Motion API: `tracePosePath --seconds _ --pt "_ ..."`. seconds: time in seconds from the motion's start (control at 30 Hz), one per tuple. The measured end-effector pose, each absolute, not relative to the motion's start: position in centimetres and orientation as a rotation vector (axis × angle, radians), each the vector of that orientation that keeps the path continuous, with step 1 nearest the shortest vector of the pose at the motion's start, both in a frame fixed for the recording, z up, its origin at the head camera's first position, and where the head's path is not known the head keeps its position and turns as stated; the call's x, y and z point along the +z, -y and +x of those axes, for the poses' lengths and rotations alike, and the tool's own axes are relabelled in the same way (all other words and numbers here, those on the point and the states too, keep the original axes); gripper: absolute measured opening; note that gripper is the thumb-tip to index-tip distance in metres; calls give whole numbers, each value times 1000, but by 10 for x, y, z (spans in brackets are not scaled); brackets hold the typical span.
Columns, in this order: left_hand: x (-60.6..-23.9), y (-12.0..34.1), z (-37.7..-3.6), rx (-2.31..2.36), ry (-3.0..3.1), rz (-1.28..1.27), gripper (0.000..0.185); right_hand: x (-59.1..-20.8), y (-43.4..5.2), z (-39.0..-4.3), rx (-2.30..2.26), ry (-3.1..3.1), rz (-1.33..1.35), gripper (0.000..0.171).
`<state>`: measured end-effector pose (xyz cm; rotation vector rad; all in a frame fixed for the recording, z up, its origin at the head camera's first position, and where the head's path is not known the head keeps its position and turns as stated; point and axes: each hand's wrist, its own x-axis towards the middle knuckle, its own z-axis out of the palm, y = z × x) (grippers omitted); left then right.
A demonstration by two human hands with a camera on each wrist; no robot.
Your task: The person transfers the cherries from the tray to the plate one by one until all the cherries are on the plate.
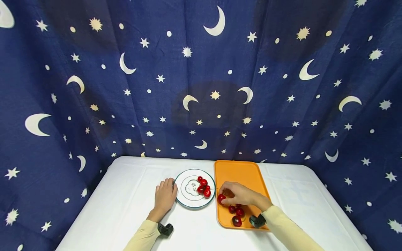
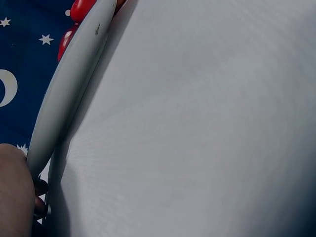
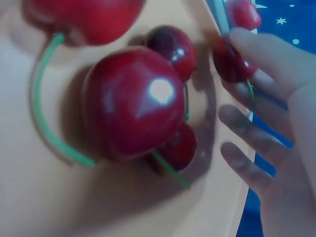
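My right hand pinches a red toy cherry between thumb and fingertips, at the left edge of the orange tray. The right wrist view shows this cherry with a green stem, its other fingers spread apart. Several more cherries lie on the tray below the hand; one looms large close to the wrist camera. My left hand holds the left rim of a white plate with a dark green edge. Several cherries lie on the plate's right half.
Plate and tray stand side by side on a white-covered table, with a narrow gap between them. Behind the table hangs a dark blue curtain with moons and stars.
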<state>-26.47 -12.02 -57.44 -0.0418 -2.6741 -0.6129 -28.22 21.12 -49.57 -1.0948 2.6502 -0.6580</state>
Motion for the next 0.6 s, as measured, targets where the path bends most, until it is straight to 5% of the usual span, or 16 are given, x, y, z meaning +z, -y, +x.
tracePosePath --seconds 0.6 --pt "-574 119 -267 -599 2634 -39 25 -499 -181 -296 -761 -2969 -926 27"
